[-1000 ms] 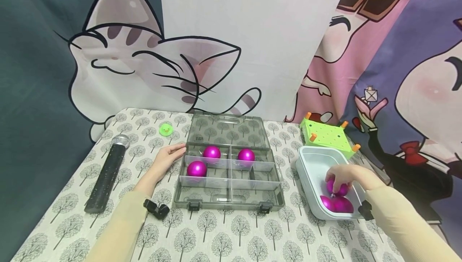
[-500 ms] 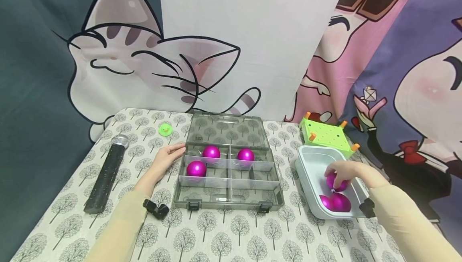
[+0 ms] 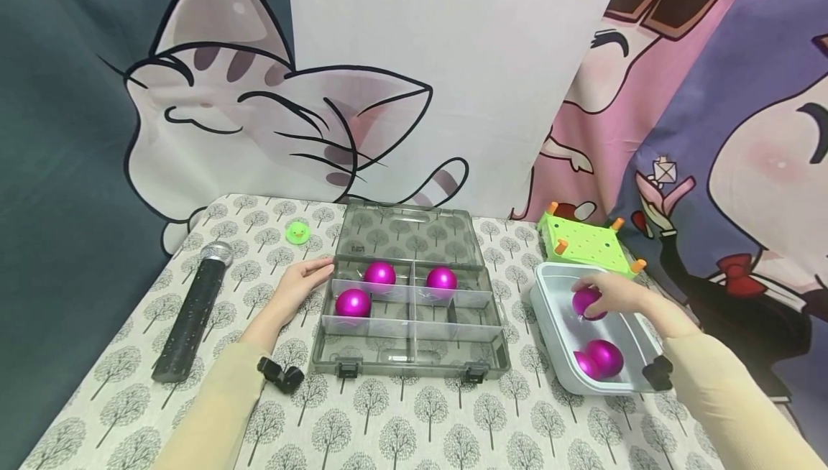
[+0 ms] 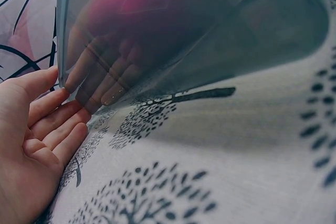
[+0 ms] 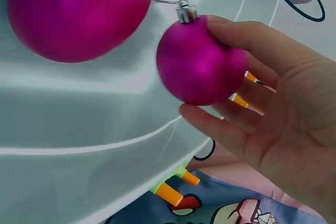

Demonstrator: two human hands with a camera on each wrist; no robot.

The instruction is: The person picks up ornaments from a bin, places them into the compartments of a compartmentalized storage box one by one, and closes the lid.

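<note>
My right hand (image 3: 613,293) grips a magenta Christmas ball (image 5: 197,66) with a silver cap, inside the pale blue plastic bin (image 3: 548,341) at the right. Two more magenta balls (image 3: 604,357) lie in the bin's near end. Fingers extended, my left hand (image 3: 299,287) touches the left side of a smoky clear divided box (image 3: 414,367) whose lid is folded back. Three balls sit in that box: one ball (image 3: 379,276) back left, another ball (image 3: 442,280) back right, and a third ball (image 3: 353,303) middle left. In the left wrist view, a ball shows through the box wall.
A black microphone (image 3: 194,315) with a silver head lies at the far left. Behind the left hand sits a small green duck-faced toy (image 3: 297,233). A lime-green block with orange pegs (image 3: 585,240) stands behind the bin. A cartoon curtain (image 3: 414,82) hangs along the table's back edge.
My right hand has raised the gripped ball away from the other two, toward the bin's far end. The left hand and the box have stayed in place.
</note>
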